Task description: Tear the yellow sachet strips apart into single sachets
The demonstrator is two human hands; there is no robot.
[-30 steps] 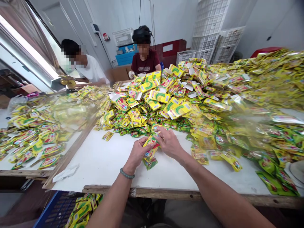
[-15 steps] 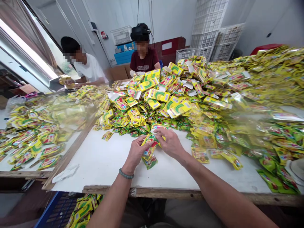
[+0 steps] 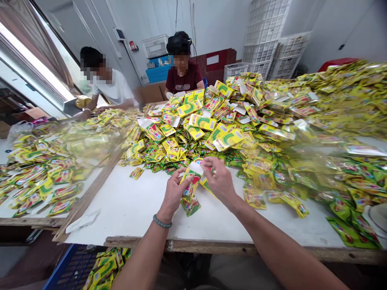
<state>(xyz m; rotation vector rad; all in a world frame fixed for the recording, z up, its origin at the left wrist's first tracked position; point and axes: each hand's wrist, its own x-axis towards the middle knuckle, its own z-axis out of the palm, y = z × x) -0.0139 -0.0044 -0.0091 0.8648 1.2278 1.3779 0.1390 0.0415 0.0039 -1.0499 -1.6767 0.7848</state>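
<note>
My left hand [image 3: 174, 189] grips a small yellow and green printed box [image 3: 191, 177] between thumb and fingers. The box's white end flap stands up at its top. Close by, my right hand [image 3: 219, 177] has its fingers bent together beside that flap; what is between them is hidden. Another yellow box [image 3: 208, 186] shows partly beneath the right hand, and I cannot tell whether it is held or lying down. Just below the left hand's box, a green sachet [image 3: 191, 205] is on the white tabletop [image 3: 130, 213].
A heap of yellow boxes [image 3: 201, 121] and green sachets rises ahead. More packets [image 3: 341, 88] pile up at right. A wooden strip [image 3: 87, 197] divides the table at left. Below, a blue crate [image 3: 71, 266] holds packets. Two people sit across the table.
My right hand has shifted slightly right, away from the left hand's box, and the white flap now shows more fully. The co-worker at left has lowered an arm toward the table.
</note>
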